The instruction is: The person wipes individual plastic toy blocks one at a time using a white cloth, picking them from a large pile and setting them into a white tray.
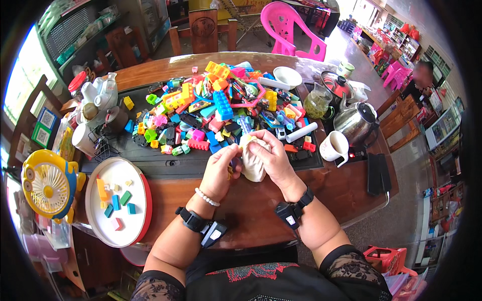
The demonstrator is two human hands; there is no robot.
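My right hand (274, 158) holds a crumpled off-white cloth (254, 161) between thumb and fingers, above the near edge of the black tray. My left hand (222, 165) is at the cloth's left side, fingers curled around a small toy piece, partly yellow and mostly hidden. Just beyond the hands lies a large heap of plastic toys and building blocks, among them a blue block (223, 105), a yellow block (270, 99) and a red block strip (198, 145). At the left, a round white tray with a red side (145, 210) holds several small blocks, one of them green (125, 198).
A yellow toy-shaped fan (49, 190) stands at the far left. On the right are a steel kettle (354, 122), a white mug (334, 146), a glass teapot (318, 105) and a black device with a cable (376, 175). A person (420, 82) sits in the background.
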